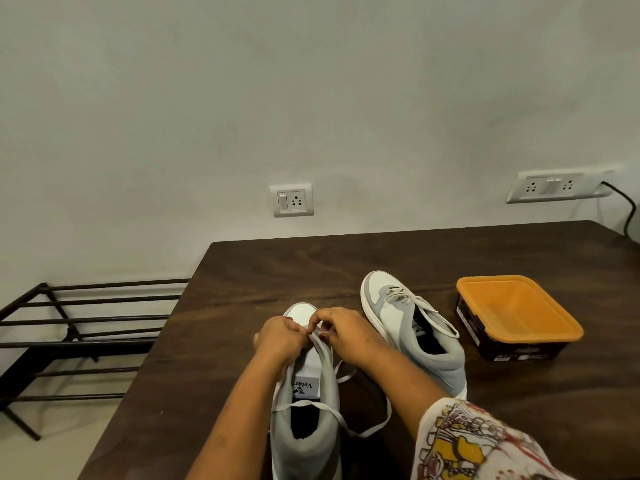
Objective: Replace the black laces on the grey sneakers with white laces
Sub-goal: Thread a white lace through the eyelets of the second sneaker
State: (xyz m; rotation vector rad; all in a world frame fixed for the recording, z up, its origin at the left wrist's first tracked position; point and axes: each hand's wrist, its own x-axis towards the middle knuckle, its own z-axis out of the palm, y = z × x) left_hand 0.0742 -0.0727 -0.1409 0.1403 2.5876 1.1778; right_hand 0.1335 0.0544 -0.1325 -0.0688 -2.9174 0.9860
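Broadly, we are working at the dark wooden bench [242,271], where both grey sneakers are standing with their toes pointing away from us. The far sneaker [415,327], off to the right and just beside an orange-lidded tub [516,306], is already wearing pale lacing up its front, so we are judging that half of the job done. The near sneaker [304,448] is sitting right in front of us, grey-sided with a white toe and tongue, and it is the one we are threading now. Our left grip [280,336] and right grip [346,332] are meeting over its lower eyelets, fingers curled and apparently pinching the white lace [377,422] between them. Its free ends are trailing loose across the shoe's opening and onto the bench at the right. Next we are needing to feed a tip through the following eyelet, keep the flat lace untwisted and draw both sides even.
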